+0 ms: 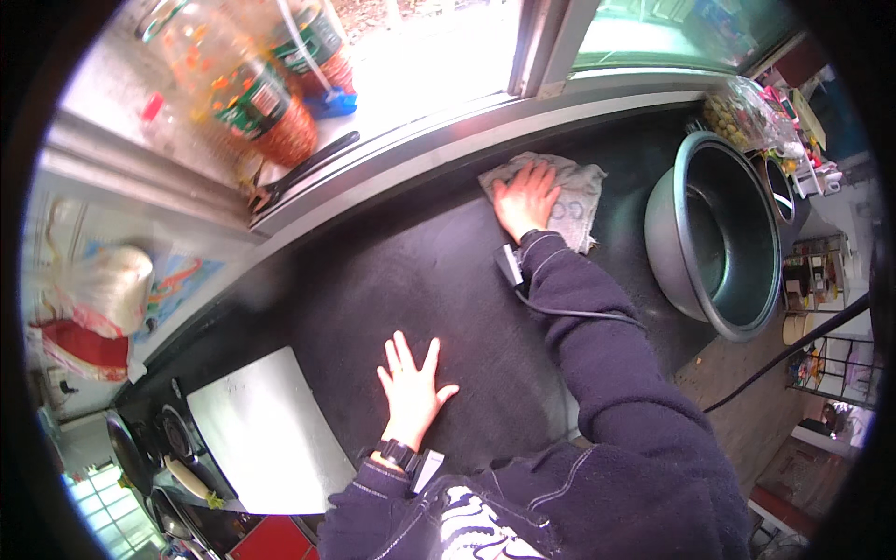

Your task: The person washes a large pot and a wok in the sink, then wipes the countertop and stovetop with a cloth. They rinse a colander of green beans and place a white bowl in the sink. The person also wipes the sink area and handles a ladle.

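Note:
A grey cloth [577, 203] with printed marks lies on the black countertop [378, 280] near the window side. My right hand [526, 199] rests flat on the left part of this cloth, fingers pointing up the view. My left hand [411, 383] is lower in the view, spread with the fingers apart over the counter, holding nothing. Whether its palm touches the surface I cannot tell. To the right of the cloth stands a large round metal basin [675, 238]. A pale rectangular board [269, 427] lies to the left of my left hand.
Plastic bottles [259, 112] with reddish contents and a black-handled tool [315, 164] sit on the window ledge. At lower left are a gas burner [176, 430] and a long white radish [187, 479]. A bag of small round fruit [728, 122] is beyond the basin.

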